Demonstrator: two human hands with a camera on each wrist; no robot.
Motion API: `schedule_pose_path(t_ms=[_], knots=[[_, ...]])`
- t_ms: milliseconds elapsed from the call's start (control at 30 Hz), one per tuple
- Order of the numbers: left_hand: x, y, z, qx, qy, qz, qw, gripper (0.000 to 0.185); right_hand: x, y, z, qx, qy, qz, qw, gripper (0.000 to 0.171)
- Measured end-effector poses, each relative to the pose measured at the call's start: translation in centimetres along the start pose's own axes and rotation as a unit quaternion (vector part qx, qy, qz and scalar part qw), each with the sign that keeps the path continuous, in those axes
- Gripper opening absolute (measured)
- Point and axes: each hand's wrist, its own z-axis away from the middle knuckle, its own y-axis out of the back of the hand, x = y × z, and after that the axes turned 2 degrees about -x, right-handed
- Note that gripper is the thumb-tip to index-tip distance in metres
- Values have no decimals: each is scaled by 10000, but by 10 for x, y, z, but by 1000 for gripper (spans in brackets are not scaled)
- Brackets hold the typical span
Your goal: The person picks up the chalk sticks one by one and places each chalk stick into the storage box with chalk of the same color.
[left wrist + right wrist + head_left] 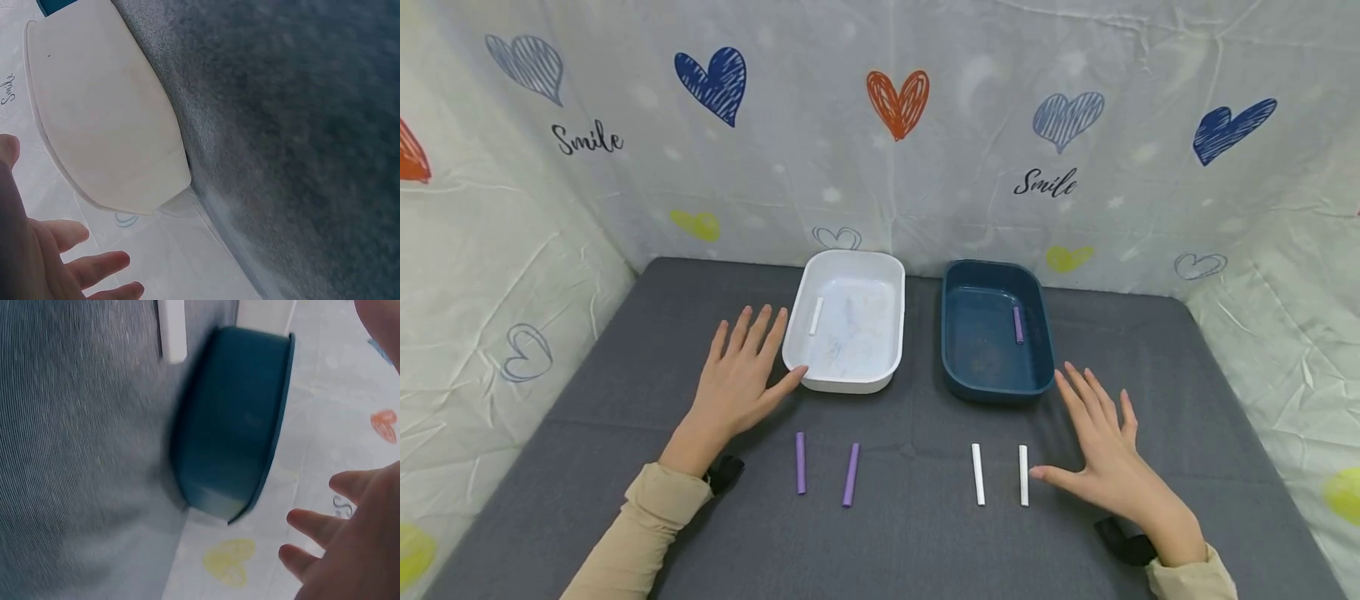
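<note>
My left hand (741, 375) lies flat and open on the grey table (917, 533), its thumb tip touching the white tray (880, 271), which holds a white stick (816, 316). My right hand (1101, 442) is open beside the dark blue tray (996, 392), which holds a purple stick (1018, 324). Two purple sticks (801, 462) (851, 474) lie in front of the white tray. Two white sticks (977, 473) (1023, 474) lie in front of the blue tray, just left of my right thumb. The wrist views show the white tray's outer wall (106, 125) and the blue tray's outer wall (231, 425).
A white cloth printed with hearts (898, 100) walls the table at the back and both sides. Bare grey table stretches along the front edge between my sleeves (647, 525).
</note>
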Motion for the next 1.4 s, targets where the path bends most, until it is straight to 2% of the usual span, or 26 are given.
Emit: schedule_pose_path(t_ms=[333, 567, 700, 833, 1167, 1400], knots=[[4, -6, -9, 97, -72, 23, 9999, 87, -12, -15, -4, 417, 792, -422, 9951, 112], [8, -10, -16, -36, 5, 128, 9999, 90, -23, -27, -5, 194, 796, -737, 9939, 108], [9, -12, -19, -34, 14, 186, 9998, 91, -29, -33, -6, 178, 951, -750, 9925, 106], [9, -14, -20, -50, 51, 228, 9997, 91, -34, -39, -7, -164, 921, -743, 9928, 106], [8, -16, -22, -471, 154, 214, 9985, 94, -40, -46, -11, -1068, 614, -647, 9903, 105], [9, -16, -21, -798, 243, 352, 9959, 102, -44, -48, -15, -1163, 682, -599, 9891, 93]])
